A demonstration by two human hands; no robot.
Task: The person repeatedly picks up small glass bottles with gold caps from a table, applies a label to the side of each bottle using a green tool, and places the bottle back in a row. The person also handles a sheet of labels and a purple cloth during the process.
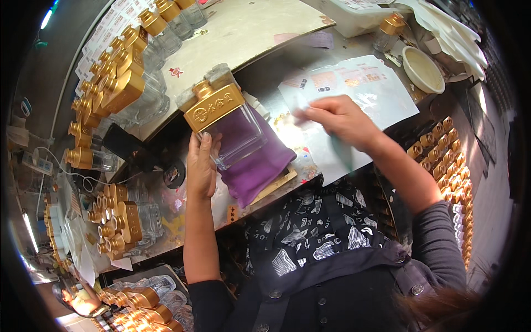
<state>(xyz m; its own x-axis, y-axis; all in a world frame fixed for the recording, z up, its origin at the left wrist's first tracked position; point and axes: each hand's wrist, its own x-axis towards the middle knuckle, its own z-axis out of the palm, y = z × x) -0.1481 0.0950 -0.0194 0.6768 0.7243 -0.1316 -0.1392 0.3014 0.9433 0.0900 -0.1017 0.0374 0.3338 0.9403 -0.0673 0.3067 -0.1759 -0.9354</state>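
My left hand (202, 166) grips a clear glass bottle (244, 139) with an embossed gold shoulder and neck. The bottle lies tilted over a purple cloth (274, 159) that covers a pad, its neck by a grey block-like rest (220, 74). My right hand (342, 120) is raised to the right of the bottle, thumb and fingers pinched on a small, blurred thing that I cannot make out. A blurred green shape hangs below that hand. Under and behind it lies a pale sheet (386, 103) bearing printed stickers.
Gold-topped glass bottles (124, 91) crowd the upper left, with more at the lower left (128, 224). A white bowl (423, 70) and a lone gold-topped bottle (388, 33) stand at the upper right. Rows of gold-topped items (444, 149) fill the right side. Another person (81, 301) is at the lower left.
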